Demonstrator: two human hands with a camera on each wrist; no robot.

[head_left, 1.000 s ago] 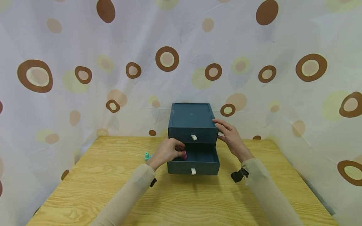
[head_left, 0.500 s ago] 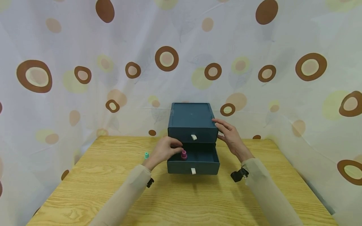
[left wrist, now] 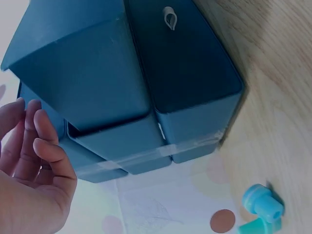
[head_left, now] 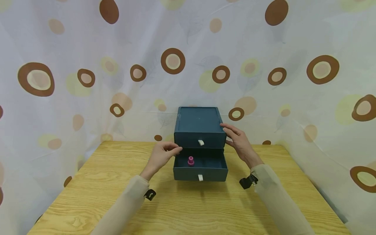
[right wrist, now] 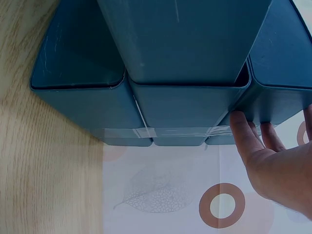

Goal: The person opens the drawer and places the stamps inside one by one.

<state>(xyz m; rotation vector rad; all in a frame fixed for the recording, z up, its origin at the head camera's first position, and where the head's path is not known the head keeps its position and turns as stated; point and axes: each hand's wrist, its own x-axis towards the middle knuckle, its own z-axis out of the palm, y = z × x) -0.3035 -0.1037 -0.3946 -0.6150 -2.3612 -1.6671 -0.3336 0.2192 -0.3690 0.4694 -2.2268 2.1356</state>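
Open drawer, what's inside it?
A pink piece stands inside the open drawer, toward the left in the head view. The drawer's rear is covered by the upper unit, so anything there can't be seen.

No text, label, brand, number or sign can be read on the dark blue drawer unit point(head_left: 199, 120), on the white pull tab point(head_left: 201, 142) of its upper drawer, or on the clear tape point(left wrist: 168, 150) across its side. The pink piece point(head_left: 191, 161) in the unit's open lower drawer, the light blue piece point(left wrist: 263, 202) beside the unit and the patterned sheet point(head_left: 188, 32) behind the unit show no legible print either.
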